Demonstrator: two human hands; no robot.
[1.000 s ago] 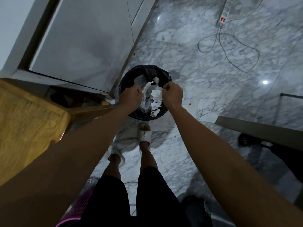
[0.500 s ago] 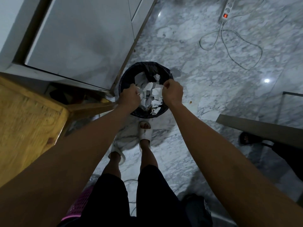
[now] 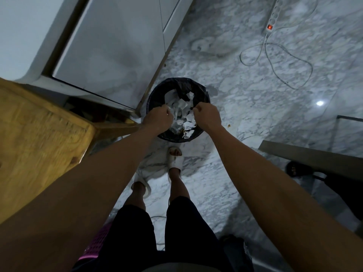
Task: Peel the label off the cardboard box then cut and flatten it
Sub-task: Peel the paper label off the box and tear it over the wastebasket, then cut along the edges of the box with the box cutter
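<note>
Torn bits of white label paper [image 3: 184,112] lie in a loose heap inside a round bin [image 3: 203,95]. The bin has a black bag pulled over its rim. The bits are small and ragged, and some are curled up at the edges. A few have tiny dark print on them, too small to read. One bit near the 6 o'clock side of the bin leans on the inner wall. More bits are piled toward 12 o'clock, next to a dark crumpled lump. The bin stands on the marble floor, at about 12 o'clock from the person's feet. The cardboard box cannot be seen.
</note>
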